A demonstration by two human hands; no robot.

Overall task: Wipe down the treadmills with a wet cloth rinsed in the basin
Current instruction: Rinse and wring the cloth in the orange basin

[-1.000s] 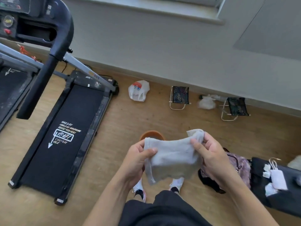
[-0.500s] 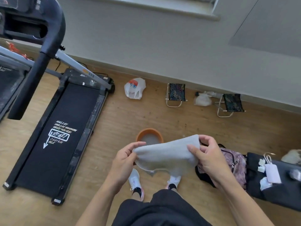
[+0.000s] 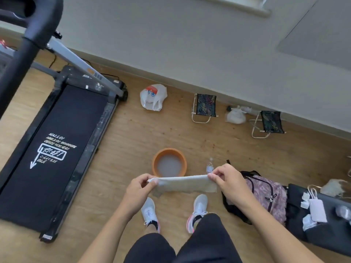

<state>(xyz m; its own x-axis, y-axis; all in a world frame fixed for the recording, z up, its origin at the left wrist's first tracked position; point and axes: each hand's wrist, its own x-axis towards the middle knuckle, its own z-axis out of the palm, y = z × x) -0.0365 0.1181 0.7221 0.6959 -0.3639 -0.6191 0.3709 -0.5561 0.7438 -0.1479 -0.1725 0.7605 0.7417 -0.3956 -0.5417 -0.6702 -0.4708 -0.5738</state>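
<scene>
The left hand (image 3: 139,186) and right hand (image 3: 226,179) each pinch one end of the cloth (image 3: 184,184); both grips are closed on it; the cloth stretches sideways between them. The basin (image 3: 169,150) sits on the floor just beyond the cloth; the treadmill (image 3: 57,149) lies off to the left, nearer the left hand; the cloth may be wet, hard to tell.

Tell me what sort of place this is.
Probably a small workout room, perhaps in a home: a treadmill on a wood floor, two folding stools by the wall, a backpack set down.
</scene>
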